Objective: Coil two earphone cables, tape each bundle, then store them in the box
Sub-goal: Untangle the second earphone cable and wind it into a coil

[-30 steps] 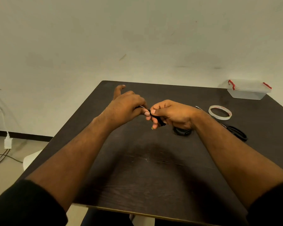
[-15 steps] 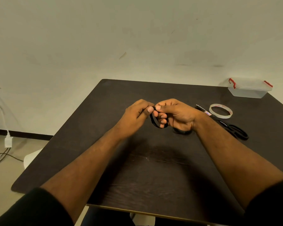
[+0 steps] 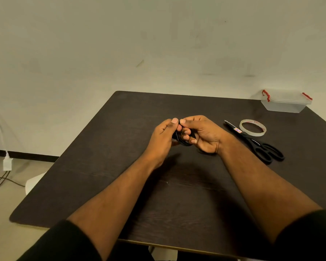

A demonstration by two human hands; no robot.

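The fingers (image 3: 185, 137) of the right hand (image 3: 203, 135) are clamped on a black cable coil (image 3: 183, 142), and the left hand (image 3: 163, 137) has closed in since a second ago, thumb to thumb, pinching the same loops. Taping looks near. To the right lie scissors (image 3: 262, 147) and tape (image 3: 253, 127), with the box (image 3: 285, 102) beyond, on a dark counter (image 3: 102, 166) against a bare wall (image 3: 158, 44).

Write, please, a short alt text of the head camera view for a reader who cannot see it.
Two bare hands, left hand and right hand, hold a coiled black earphone cable together above a dark table. To the right lie black scissors, a tape roll and a closed clear box.
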